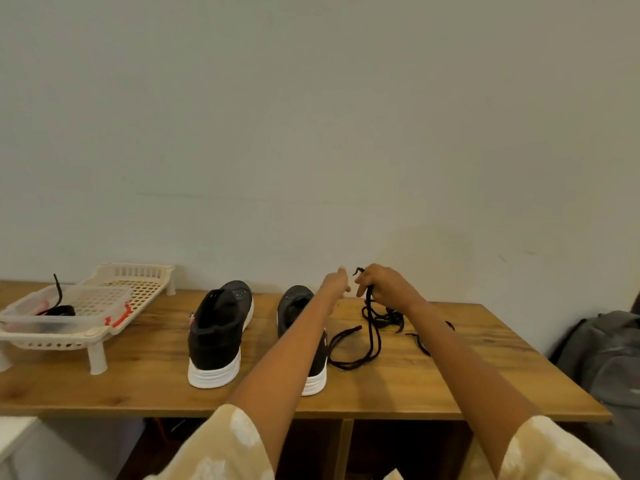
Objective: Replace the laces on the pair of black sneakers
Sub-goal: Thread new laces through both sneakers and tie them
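Both black sneakers sit heel-toward-camera on the wooden table (485, 344), and from this angle neither shows a lace through its eyelets, though the eyelet area is mostly foreshortened so I cannot be sure. Judged from that, stripping the old laces looks done and threading the replacements is still ahead for both shoes.

Landmark: the right sneaker (298, 313), partly hidden behind the left forearm.
- Left sneaker (221, 330) stands beside it, further from the hands, with a gap between the 2.
- Loose black laces (372, 336) lie in a tangle on the table just on the other side of the right sneaker, 1 loop nearly reaching its sole.
- Right hand (388, 284) is beyond that tangle, fingers curled round a bunch of the lace, with strands hanging from the grip down to the table and 1 tip sticking up above the fist.
- Left hand (337, 282) hovers above the toe of the right sneaker, just beside the right hand, index finger extended toward the lace tip; it holds nothing that I can see.
- Cream plastic rack (138, 292), past the left sneaker, carries a clear container (65, 315) with another black lace (57, 304) inside.

Whether the held lace is old or new, cannot tell.
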